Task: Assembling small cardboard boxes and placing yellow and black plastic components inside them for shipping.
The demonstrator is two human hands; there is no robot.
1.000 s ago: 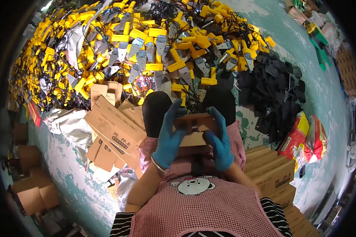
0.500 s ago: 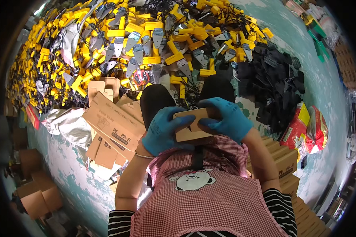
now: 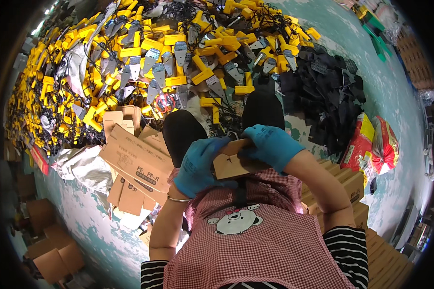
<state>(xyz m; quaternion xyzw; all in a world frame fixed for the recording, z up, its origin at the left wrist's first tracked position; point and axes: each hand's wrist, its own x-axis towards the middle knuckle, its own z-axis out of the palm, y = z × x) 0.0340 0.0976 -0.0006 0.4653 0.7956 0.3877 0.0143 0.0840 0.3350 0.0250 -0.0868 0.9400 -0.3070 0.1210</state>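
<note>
Both my hands wear blue gloves and hold a small brown cardboard box (image 3: 234,164) just above my lap. My left hand (image 3: 197,166) grips its left side. My right hand (image 3: 273,146) covers its top right corner. A flap of the box sticks up between the two hands. Below the box lies my red checked apron (image 3: 255,241) with a bear print. My two black shoes (image 3: 183,132) show beyond the hands.
A big heap of yellow and grey tools (image 3: 149,58) with black cords covers the floor ahead. Black parts (image 3: 330,91) are piled at right, near red bags (image 3: 371,144). Flat cardboard sheets (image 3: 137,161) lie at my left; stacked cartons (image 3: 357,188) stand at right.
The box has come closer to my body and tilted. My right hand has shifted over its top, and my left hand has slid down its left side.
</note>
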